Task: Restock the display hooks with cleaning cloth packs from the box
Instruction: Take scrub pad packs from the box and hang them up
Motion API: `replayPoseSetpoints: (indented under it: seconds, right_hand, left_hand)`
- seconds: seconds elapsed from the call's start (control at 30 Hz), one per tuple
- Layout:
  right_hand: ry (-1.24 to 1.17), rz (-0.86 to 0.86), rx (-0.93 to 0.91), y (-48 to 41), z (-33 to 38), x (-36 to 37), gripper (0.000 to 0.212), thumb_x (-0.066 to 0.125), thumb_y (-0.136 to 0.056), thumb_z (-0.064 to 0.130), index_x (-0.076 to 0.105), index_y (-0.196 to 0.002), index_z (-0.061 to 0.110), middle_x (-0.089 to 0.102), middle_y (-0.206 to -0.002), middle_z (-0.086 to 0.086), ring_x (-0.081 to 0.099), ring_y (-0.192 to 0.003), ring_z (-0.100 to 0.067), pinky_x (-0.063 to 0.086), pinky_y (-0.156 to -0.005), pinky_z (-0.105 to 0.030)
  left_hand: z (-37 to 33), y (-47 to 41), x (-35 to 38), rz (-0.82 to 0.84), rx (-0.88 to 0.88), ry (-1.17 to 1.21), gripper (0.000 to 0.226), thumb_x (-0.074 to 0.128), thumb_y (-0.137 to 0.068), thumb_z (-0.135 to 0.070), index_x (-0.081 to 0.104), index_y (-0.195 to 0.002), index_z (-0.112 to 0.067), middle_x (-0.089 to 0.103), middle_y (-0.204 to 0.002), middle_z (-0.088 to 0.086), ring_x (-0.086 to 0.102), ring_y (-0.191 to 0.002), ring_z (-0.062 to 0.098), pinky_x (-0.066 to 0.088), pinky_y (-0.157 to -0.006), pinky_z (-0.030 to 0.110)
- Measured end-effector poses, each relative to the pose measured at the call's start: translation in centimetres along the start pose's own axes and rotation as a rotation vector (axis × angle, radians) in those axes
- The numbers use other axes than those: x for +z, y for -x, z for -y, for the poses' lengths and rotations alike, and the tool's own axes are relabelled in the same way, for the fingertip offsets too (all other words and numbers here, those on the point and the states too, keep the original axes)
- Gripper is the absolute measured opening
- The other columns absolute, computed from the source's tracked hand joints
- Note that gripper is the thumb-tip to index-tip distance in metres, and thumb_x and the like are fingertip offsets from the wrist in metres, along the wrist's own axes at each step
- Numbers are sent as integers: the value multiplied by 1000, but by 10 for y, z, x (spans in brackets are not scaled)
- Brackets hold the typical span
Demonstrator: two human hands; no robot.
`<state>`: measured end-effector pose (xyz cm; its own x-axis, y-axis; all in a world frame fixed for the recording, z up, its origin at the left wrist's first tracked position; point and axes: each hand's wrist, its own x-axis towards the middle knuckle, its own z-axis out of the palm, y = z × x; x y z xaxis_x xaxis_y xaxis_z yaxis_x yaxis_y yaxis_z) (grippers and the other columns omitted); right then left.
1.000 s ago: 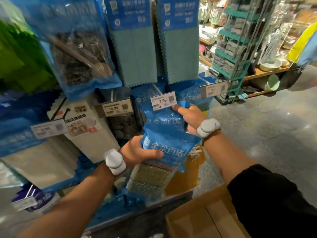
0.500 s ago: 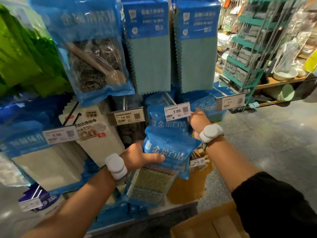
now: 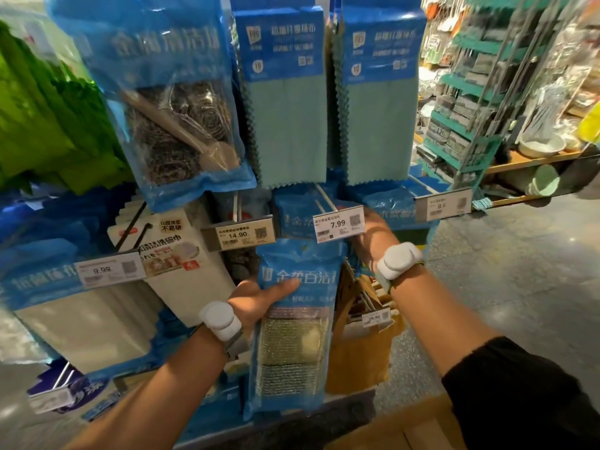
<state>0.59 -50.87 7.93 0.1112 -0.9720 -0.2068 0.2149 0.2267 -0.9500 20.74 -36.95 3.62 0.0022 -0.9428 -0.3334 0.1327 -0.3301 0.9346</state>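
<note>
A blue cleaning cloth pack [image 3: 297, 323] with silvery pads inside hangs upright below the 7.99 price tag [image 3: 338, 224]. My left hand [image 3: 259, 302] grips its left edge, thumb across the front. My right hand [image 3: 373, 237] reaches behind the price tag at the white display hook [image 3: 321, 199]; its fingers are hidden, so what they hold is unclear. More packs of the same kind [image 3: 292, 219] hang on that hook behind the tag. The cardboard box [image 3: 409, 430] lies at the bottom edge.
Steel scourer packs [image 3: 181, 125] and teal cloths [image 3: 289, 125] hang above. White cloth packs [image 3: 181, 271] with 9.99 and 14.90 tags are to the left. An orange pack [image 3: 360, 358] hangs lower right. A green wire rack [image 3: 470, 108] stands across the grey aisle floor.
The pack has been lifted and turned upright under the 7.99 tag. My right hand has slid further behind the tag. The view has moved closer to the hooks.
</note>
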Motion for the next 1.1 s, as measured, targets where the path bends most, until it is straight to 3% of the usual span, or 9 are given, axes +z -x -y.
replayPoseSetpoints:
  seconds: [0.1, 0.17, 0.3, 0.4, 0.63, 0.8, 0.93, 1.1]
  right_hand:
    - [-23, 2, -33, 25, -6, -11, 18, 51, -102, 14, 66, -107, 24, 76, -102, -4, 67, -106, -23, 52, -99, -41]
    - [-11, -1, -75, 39, -11, -18, 22, 54, -101, 13, 66, -117, 24, 74, -116, -4, 67, -114, -21, 53, -101, -42]
    - [8, 69, -22, 48, -22, -20, 22, 62, -96, 15, 71, -116, 20, 76, -114, -4, 70, -111, -25, 53, -101, -53]
    - [-77, 83, 39, 48, -21, -25, 22, 59, -98, 14, 72, -115, 17, 75, -114, -12, 70, -111, -33, 52, -100, -58]
    - [-120, 129, 47, 50, -13, -38, 20, 54, -101, 14, 70, -114, 12, 74, -115, -14, 70, -111, -30, 51, -104, -52]
    - [-153, 149, 62, 51, -3, -41, 28, 50, -104, 21, 68, -120, 8, 74, -117, -14, 70, -111, -30, 52, -102, -49]
    - [-174, 159, 67, 45, 5, -39, 32, 48, -104, 25, 66, -123, 6, 73, -118, -16, 71, -109, -31, 54, -99, -48]
    - [-127, 145, 41, 31, 18, -27, 34, 50, -103, 27, 68, -120, 3, 72, -116, -20, 70, -109, -34, 55, -97, -50]
  left_hand:
    - [1, -7, 7, -57, 0, 83, 74, 98, -54, -43, 72, -120, -20, 77, -119, 7, 73, -110, 30, 51, -106, 54]
    - [0, -10, 15, -65, 26, 126, 81, 99, -54, -41, 70, -126, -18, 75, -122, 8, 72, -113, 31, 50, -106, 55]
    - [-1, -12, 33, 3, 77, 151, 62, 90, -75, -27, 66, -132, -15, 72, -127, 12, 69, -118, 34, 49, -107, 56]
    - [-4, -13, 43, 34, 75, 160, 56, 79, -78, -21, 65, -131, -14, 72, -128, 13, 68, -118, 35, 49, -107, 57]
    - [-28, -17, 56, -109, 115, 213, 26, 73, -92, -22, 75, -117, -15, 77, -117, 11, 73, -112, 30, 53, -104, 52]
    - [-38, -18, 65, -121, 77, 259, 26, 67, -97, -15, 72, -121, -9, 76, -117, 15, 72, -111, 33, 57, -99, 52]
    - [-44, -21, 66, -101, 90, 273, 21, 61, -101, -19, 72, -118, -13, 76, -117, 12, 74, -106, 29, 64, -79, 41]
    - [-63, -23, 69, -70, 43, 273, 37, 62, -99, -34, 67, -128, -12, 76, -119, 12, 73, -108, 31, 56, -98, 53]
